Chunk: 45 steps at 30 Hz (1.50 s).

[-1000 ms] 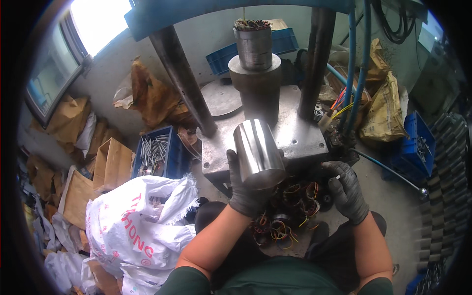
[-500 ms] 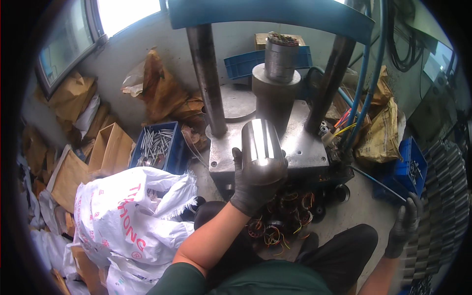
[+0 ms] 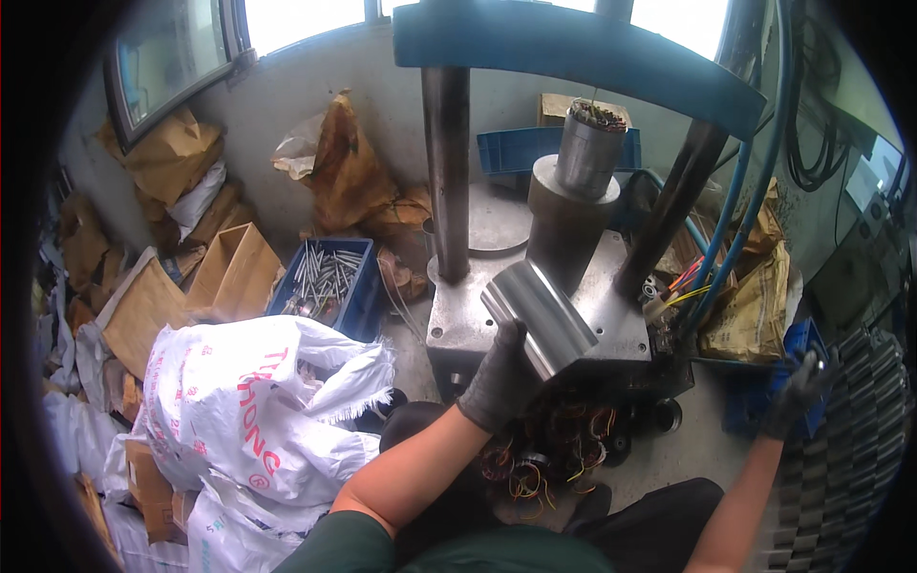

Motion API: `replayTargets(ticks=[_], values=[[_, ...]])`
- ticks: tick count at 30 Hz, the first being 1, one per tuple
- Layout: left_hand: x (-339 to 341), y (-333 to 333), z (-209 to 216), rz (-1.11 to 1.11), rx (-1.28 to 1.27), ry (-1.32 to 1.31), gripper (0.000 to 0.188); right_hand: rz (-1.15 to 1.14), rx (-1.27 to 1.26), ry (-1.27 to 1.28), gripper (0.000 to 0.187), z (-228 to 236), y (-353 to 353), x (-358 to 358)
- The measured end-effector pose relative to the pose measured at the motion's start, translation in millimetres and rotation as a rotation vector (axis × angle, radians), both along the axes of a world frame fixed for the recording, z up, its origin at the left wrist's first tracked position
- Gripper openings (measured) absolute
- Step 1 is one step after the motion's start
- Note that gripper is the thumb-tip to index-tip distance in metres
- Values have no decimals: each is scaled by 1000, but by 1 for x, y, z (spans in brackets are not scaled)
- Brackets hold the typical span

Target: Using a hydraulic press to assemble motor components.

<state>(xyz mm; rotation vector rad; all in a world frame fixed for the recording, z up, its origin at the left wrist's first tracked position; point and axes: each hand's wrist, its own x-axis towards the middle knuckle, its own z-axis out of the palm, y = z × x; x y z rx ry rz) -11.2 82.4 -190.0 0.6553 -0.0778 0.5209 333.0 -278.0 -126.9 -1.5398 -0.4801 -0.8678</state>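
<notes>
My left hand [image 3: 497,382], in a dark glove, grips a smooth, shiny metal cylinder [image 3: 543,320]. The cylinder is tilted in front of the press, its upper end leaning left. At the far right, my gloved right hand [image 3: 795,396] is over a blue bin [image 3: 812,339], fingers drawn together. A small bright spot shows at its fingertips; whether it is a held piece is too small to tell. On the press base [image 3: 611,306] stands a thick metal post [image 3: 564,224], topped by a motor stator in a metal sleeve [image 3: 587,158].
Two steel columns [image 3: 447,172] and a blue crossbeam [image 3: 573,38] frame the press. Wound stators with coloured wires [image 3: 535,468] lie below it. A blue bin of metal shafts [image 3: 358,306] and a white woven sack [image 3: 258,411] are on the left. Stacked metal laminations [image 3: 850,449] line the right.
The metal cylinder has gone from nearly upright to tilted, shifting right in my left hand. My right hand has moved up to the blue bin, its fingers closing. The whole view has shifted.
</notes>
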Motion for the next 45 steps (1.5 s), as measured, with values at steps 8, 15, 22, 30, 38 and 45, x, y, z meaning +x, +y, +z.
replayTargets(ticks=[8,15,22,30,38,45], values=[[14,-3,-12,430,718,237,99,0,144,-22,48,26,66,31],[31,-3,9,661,1027,308,81,75,315,10,50,23,67,15],[47,31,64,1026,1427,248,90,87,349,25,47,20,68,16],[72,70,152,993,1293,-14,80,9,315,24,43,19,71,12],[112,116,168,1049,461,-54,58,17,356,10,24,15,75,12],[131,111,195,846,164,-43,54,-44,339,-61,20,17,78,11]])
